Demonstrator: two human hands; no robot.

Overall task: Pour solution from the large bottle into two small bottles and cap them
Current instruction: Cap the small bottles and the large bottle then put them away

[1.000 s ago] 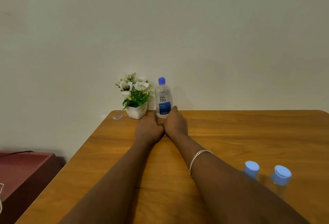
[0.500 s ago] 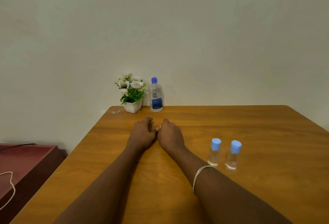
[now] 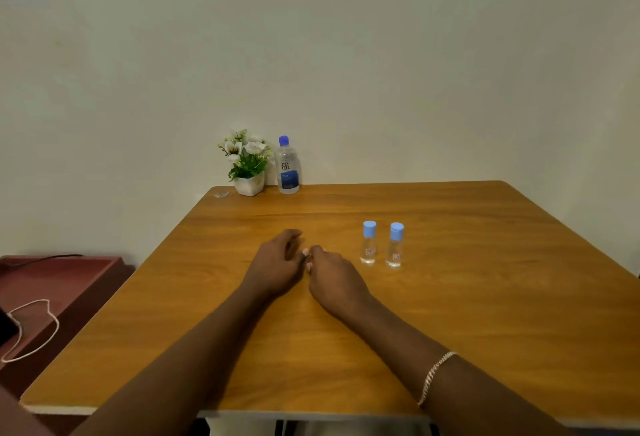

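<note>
flower pot (image 3: 248,184) and capped large bottle (image 3: 287,172) at far edge of table (image 3: 485,297), left hand (image 3: 277,264) and right hand (image 3: 334,276) mid-table, loose, holding nothing, two small bottles (image 3: 369,243) capped just right of them, probably best to uncap both smalls first, steady one while pouring

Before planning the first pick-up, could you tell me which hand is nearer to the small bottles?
Right. The right hand sits just left of the nearer small bottle, not touching it; the left hand lies further left, beyond the right hand.
</note>
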